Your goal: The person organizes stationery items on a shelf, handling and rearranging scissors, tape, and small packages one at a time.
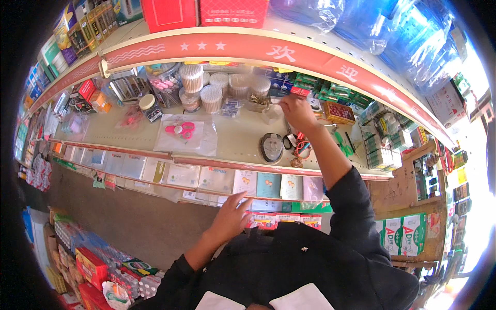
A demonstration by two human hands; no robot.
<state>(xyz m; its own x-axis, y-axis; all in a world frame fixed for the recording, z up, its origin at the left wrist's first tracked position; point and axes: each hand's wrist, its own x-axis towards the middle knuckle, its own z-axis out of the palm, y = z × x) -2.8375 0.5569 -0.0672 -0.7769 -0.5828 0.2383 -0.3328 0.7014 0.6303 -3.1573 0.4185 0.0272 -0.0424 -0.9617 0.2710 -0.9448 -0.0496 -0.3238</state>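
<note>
My right hand [298, 112] reaches over the shelf, its fingers at a small red packet [300, 92]; whether they grip it is unclear. Just left of those fingers stands a small translucent container [272, 114]. Below the right wrist lie coiled red and black cords [302, 146], beside a dark oval device [271, 147]. My left hand [228, 217] hangs in front of the lower shelf, fingers apart and holding nothing. Pink-handled scissors [186, 130] in clear packaging lie at the middle of the shelf. Tubs of cotton swabs [211, 99] stand behind them.
A shelf edge with a red strip [248, 44] runs above the hands. Green battery packs [374, 143] are stacked at the right. Notebooks [268, 185] line the lower shelf. A glass jar [150, 107] stands left of the scissors. Boxed goods [91, 265] lie at the lower left.
</note>
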